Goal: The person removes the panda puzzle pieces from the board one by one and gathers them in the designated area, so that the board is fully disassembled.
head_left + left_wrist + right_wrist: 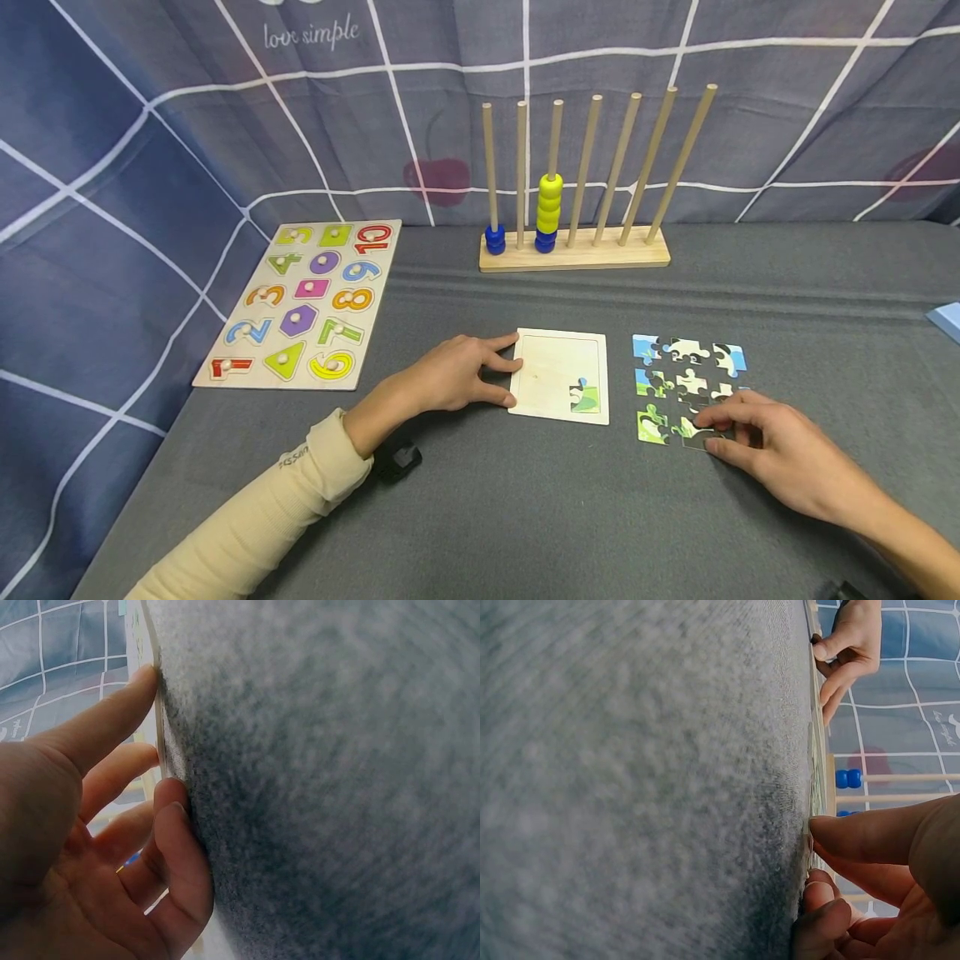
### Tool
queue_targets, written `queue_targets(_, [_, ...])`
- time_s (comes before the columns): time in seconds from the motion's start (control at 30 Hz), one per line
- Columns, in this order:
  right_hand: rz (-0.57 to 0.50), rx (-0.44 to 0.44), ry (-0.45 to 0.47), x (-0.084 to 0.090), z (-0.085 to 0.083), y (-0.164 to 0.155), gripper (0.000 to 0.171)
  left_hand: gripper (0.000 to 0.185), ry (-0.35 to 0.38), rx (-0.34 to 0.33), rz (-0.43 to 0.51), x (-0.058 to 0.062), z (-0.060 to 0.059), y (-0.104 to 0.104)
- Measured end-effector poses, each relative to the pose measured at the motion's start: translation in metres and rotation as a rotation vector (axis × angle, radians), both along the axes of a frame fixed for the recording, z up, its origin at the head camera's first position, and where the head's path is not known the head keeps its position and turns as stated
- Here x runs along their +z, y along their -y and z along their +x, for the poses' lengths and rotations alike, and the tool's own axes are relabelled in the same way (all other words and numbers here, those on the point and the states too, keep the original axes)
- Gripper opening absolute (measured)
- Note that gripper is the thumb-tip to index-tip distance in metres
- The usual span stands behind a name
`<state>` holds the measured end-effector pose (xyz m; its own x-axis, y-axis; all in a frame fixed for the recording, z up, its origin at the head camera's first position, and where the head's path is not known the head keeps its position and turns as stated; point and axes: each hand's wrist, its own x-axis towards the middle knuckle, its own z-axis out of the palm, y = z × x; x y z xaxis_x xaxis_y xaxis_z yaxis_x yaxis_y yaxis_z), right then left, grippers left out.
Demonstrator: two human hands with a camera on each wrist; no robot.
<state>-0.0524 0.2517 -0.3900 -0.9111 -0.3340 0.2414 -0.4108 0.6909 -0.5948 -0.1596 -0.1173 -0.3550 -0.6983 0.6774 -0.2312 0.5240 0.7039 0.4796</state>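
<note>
Two hands work low on the grey felt surface (525, 517). My left hand (450, 375) rests with fingers nearly straight, fingertips pressed against the left edge of the puzzle tray (551, 371), thumb at its lower left corner. That tray is a thin, pale wooden board, a rectangle whose long axis runs away from me toward the bead rack (577, 242); one printed piece already sits in its near right corner. My right hand (780, 454) pinches a dark-looking puzzle piece (697, 439) at the near right corner of the loose pieces (686, 379), which lie flat just right of the tray in a rough three-by-three block, gaps between them. They are thin card with knobbed edges, printed in blue, green, white and black.

Well to the left, the number board (303, 304) lies flat, its long axis slanting away, its far corner near the checked cloth backdrop (150, 167). The rack stands at the far edge, seven smooth wooden rods rising from a flat base, blue and yellow beads on two of them. Bare felt lies open in front of the tray and between the tray and rack.
</note>
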Motion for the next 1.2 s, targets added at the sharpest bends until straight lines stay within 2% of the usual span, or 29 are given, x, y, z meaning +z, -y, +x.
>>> queue_targets(0.47, [-0.004,0.04,-0.007,0.0,-0.001,-0.002,0.036,0.057,0.001,0.0,0.0,0.0,0.0,-0.001])
queue_targets(0.73, [-0.038,0.019,-0.001,0.0,-0.004,-0.001,0.034,0.057,0.001,-0.002,0.006,0.0,0.0,0.0])
queue_targets(0.97, [-0.094,-0.001,0.031,0.012,-0.01,0.007,0.03,0.056,0.0,-0.003,0.008,0.001,0.0,0.0])
queue_targets(1.2, [-0.148,0.04,0.088,0.023,-0.02,0.036,0.023,0.056,-0.001,0.001,0.005,0.0,-0.001,0.0])
